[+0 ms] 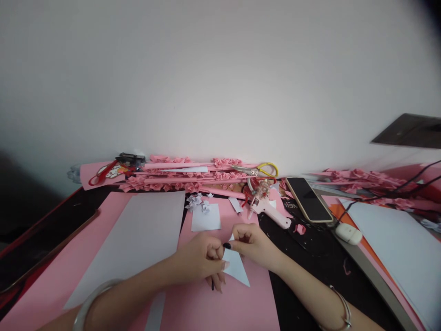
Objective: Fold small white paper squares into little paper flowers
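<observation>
Between my two hands is a small piece of white paper [237, 267], its lower corner pointing down to the right. My left hand [203, 259] pinches its left side, with the thumb on top and some fingers below. The thumb and bent fingers of my right hand [251, 241] close on its upper edge. Both hands are just above a pink paper sheet [251, 301]. Beyond them lies a white paper square [212, 218] with small folded white paper flowers [195, 202] at its upper left.
A pink glue gun [272, 214] lies behind my right hand, near yellow-handled scissors [267, 170]. Pink paper flower stems [165, 184] line the wall. A phone [308, 200], a white earbud case [348, 233] and white sheets [396, 248] are at right. A large white sheet [138, 239] lies left.
</observation>
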Demonstrator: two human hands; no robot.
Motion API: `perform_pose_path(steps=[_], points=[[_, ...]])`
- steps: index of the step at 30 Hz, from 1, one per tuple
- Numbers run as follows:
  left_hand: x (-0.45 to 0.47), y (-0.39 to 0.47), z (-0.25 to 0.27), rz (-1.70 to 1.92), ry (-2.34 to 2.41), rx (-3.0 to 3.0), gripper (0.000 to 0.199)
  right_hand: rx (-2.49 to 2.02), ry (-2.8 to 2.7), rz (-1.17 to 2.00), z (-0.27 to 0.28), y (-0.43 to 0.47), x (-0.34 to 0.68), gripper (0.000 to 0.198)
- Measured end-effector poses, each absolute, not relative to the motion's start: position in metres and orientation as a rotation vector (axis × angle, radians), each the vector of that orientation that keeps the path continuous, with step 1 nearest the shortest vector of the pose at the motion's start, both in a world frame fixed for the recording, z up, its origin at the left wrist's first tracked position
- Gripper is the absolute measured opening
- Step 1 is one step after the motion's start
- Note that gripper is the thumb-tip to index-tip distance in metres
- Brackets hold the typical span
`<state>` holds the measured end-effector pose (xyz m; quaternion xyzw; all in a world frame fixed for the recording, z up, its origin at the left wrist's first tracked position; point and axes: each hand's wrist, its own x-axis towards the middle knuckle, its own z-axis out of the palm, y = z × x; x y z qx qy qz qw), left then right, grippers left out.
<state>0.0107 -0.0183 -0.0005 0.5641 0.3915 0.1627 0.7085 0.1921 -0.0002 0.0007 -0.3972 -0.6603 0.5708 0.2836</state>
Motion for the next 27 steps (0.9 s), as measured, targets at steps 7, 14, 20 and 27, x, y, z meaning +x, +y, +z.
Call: perform_pose_path(steps=[7,14,20,27], points=[[0.0104,-0.0194,-0.0013,0.368,0.857,1.233,0.027,-0.998,-1.759,1.583,0.0039,-0.0019,0.1929,0.042],[0.0094,-0.0185,0.0013,0.36,0.828,1.213,0.028,-1.006,-1.589,1.654,-0.0041,0.0013,0.1923,0.052],[0.0085,-0.0169,0.0002,0.366,0.824,1.198,0.028,-1.055,-1.767,1.528,0.0,-0.0009,0.1922,0.042],[0.0094,-0.0104,0.0013,0.536,0.842,1.132,0.024,-1.082,-1.624,1.499,0.0007,0.0006,0.1901,0.033]])
